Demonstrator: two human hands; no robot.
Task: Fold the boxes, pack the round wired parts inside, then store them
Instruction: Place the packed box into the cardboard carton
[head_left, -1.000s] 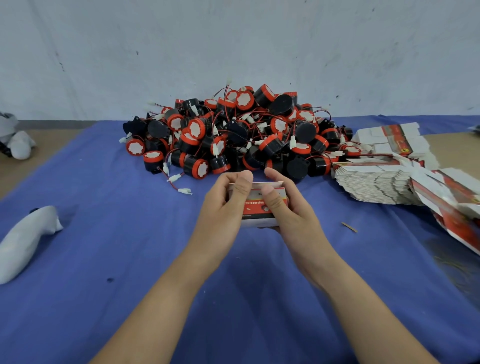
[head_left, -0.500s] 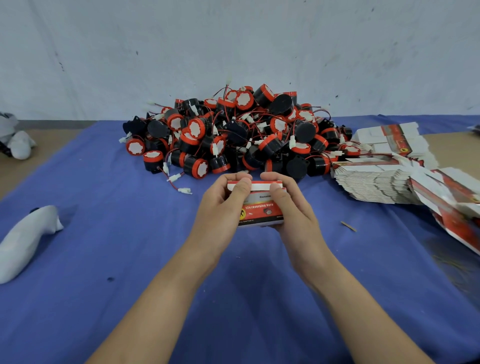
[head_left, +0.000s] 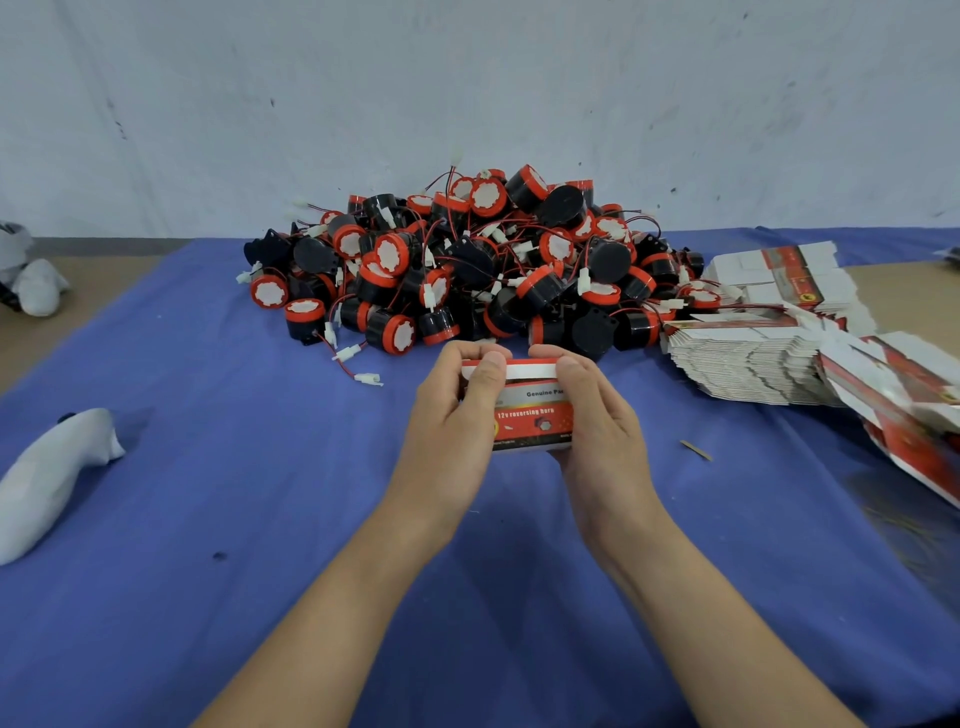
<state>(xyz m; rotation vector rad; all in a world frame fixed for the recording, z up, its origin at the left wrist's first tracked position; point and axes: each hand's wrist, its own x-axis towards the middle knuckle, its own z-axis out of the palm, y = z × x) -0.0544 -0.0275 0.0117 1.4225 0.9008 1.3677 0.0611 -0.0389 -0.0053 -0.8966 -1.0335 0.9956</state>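
Red/white box (head_left: 530, 415) held above the blue surface (head_left: 208, 519), left hand (head_left: 449, 415) & right hand (head_left: 597, 421) clamped on its ends, thumbs on top flap. Pile of round wired parts (head_left: 478, 270) just behind; flat box stack (head_left: 748, 358) to the right.

We are in a small packing workshop: a bench (head_left: 208, 519) covered in blue carries, at the far side, a big heap of identical black-and-red round wired parts (head_left: 483, 270), with stacks of flat unfolded boxes (head_left: 753, 364) to the right, against a bare scuffed wall (head_left: 467, 78).
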